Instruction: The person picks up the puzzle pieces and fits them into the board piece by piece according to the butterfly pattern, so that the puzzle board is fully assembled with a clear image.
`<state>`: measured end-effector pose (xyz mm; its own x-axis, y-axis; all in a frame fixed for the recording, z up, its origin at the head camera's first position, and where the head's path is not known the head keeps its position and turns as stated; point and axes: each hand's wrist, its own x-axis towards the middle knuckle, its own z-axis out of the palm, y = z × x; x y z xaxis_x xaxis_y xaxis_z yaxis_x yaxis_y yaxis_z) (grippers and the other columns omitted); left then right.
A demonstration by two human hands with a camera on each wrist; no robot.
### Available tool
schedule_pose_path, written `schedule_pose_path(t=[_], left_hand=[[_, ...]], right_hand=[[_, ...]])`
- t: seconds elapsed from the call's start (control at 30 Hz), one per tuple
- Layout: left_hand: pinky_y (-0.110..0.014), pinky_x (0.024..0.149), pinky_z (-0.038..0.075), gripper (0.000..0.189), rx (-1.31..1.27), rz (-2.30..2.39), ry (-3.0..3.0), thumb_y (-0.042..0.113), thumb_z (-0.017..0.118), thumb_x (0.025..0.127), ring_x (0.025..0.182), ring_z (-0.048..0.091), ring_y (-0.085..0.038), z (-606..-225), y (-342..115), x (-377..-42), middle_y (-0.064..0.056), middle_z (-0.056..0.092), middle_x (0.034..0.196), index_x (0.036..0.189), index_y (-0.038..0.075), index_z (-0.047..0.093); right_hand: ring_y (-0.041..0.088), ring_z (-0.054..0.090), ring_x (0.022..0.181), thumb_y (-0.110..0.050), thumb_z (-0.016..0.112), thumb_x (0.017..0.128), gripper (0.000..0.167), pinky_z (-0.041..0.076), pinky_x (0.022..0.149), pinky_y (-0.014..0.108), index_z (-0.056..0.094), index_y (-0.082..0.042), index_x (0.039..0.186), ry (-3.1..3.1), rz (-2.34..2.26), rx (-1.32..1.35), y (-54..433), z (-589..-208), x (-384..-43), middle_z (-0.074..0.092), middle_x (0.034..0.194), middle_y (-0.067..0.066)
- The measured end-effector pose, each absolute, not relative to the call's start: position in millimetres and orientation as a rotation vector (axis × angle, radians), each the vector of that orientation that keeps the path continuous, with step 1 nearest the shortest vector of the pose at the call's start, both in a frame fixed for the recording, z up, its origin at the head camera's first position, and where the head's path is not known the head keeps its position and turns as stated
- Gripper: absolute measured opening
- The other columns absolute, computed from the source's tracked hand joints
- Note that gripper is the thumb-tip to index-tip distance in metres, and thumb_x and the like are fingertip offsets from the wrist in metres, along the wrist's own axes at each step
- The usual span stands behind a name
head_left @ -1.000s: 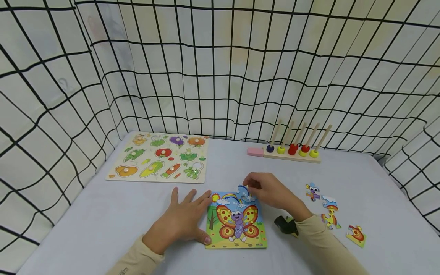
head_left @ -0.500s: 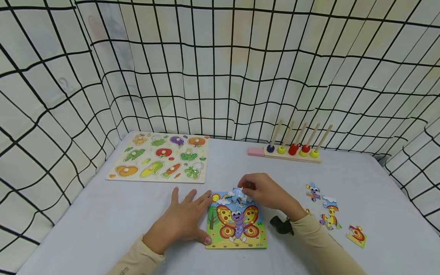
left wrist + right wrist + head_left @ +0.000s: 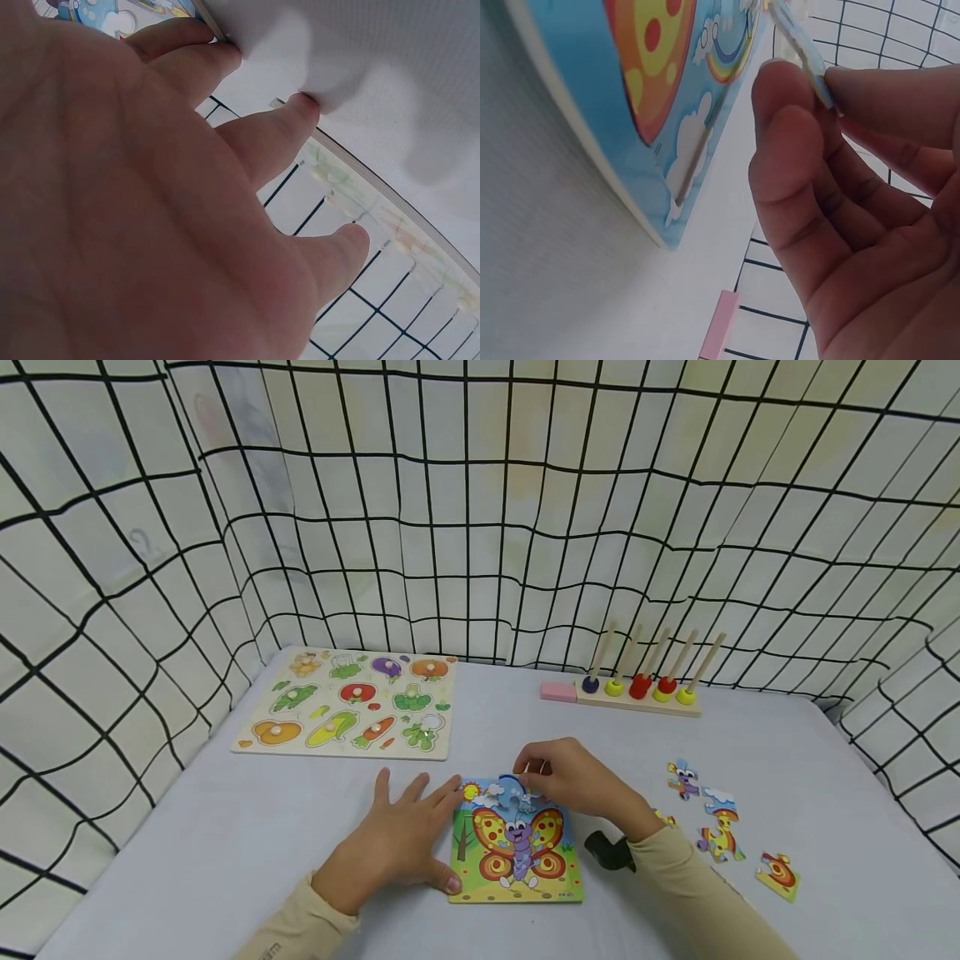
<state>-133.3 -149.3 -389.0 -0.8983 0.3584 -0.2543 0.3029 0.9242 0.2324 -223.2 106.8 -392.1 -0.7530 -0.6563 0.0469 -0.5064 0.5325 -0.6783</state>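
A square butterfly puzzle board (image 3: 517, 852) lies on the white table in the head view. My left hand (image 3: 397, 835) rests at its left side with fingers spread, the thumb on the board's edge. Over the board's top edge, my right hand (image 3: 576, 781) pinches a light-blue puzzle piece (image 3: 511, 791) between thumb and fingers. In the right wrist view that puzzle piece (image 3: 802, 52) appears almost edge-on, tilted above the board (image 3: 641, 172). The left wrist view is mostly filled by the palm of my left hand (image 3: 150, 202).
Several loose puzzle pieces (image 3: 722, 841) lie to the right, partly behind the right sleeve (image 3: 701, 881). Further back stand a vegetable peg board (image 3: 390, 749) and a wooden bead stacker (image 3: 637, 702) with a pink end (image 3: 558, 692). Black-lined netting (image 3: 465, 527) encloses the table.
My right hand has shifted a little left along the board's top edge, and the pinched puzzle piece has turned and moved left with it. The left hand has stayed still.
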Motion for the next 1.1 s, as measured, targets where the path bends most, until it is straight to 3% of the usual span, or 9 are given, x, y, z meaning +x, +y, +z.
schedule_pose_path(t=[0.27, 0.53, 1.1], left_hand=[[-0.083, 0.117, 0.0, 0.11, 0.493, 0.276, 2.788, 0.058, 0.095, 0.07, 0.156, 0.03, -0.046, -388, -150, -133, -0.005, 0.038, 0.171, 0.16, 0.013, 0.05], [-0.083, 0.117, 0.001, 0.109, 0.485, 0.274, 2.783, 0.057, 0.095, 0.07, 0.156, 0.03, -0.046, -388, -149, -133, -0.005, 0.039, 0.171, 0.16, 0.014, 0.051], [-0.083, 0.118, 0.002, 0.109, 0.492, 0.269, 2.786, 0.058, 0.094, 0.071, 0.156, 0.03, -0.045, -387, -149, -132, -0.005, 0.038, 0.171, 0.161, 0.013, 0.05]], right_hand=[[0.011, 0.06, 0.063, -0.005, 0.071, 0.103, 0.005, 0.057, 0.059, 0.028, 0.076, -0.006, 0.102, 2.524, -1.039, -0.991, 104, -391, -223, 0.067, 0.078, 0.001], [0.01, 0.057, 0.067, -0.005, 0.072, 0.102, 0.006, 0.052, 0.059, 0.025, 0.077, -0.007, 0.1, 2.529, -0.992, -1.003, 101, -390, -222, 0.066, 0.078, 0.0], [0.009, 0.059, 0.073, -0.004, 0.073, 0.101, 0.006, 0.055, 0.066, 0.025, 0.077, -0.005, 0.097, 2.579, -0.934, -1.001, 95, -395, -222, 0.068, 0.082, -0.006]])
